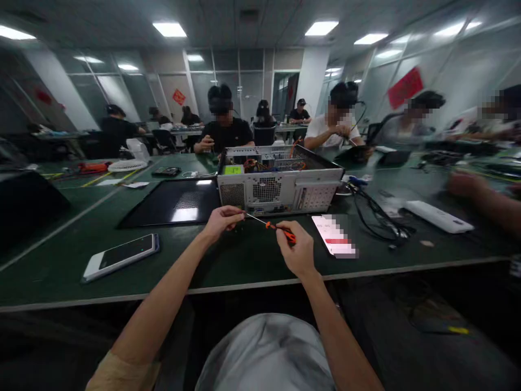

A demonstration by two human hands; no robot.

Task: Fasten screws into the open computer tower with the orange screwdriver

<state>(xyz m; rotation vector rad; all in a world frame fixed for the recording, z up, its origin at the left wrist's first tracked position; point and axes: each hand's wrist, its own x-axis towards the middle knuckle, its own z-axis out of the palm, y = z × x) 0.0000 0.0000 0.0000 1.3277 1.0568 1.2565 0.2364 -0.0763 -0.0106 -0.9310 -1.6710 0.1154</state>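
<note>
Lying at the centre of the frame, the screwdriver was gripped by its orange handle in the right hand, while the left hand pinched its metal tip. Just above stood the open computer case; a phone lay lower left.

One computer case, one screwdriver, two phones, one side panel.
</note>
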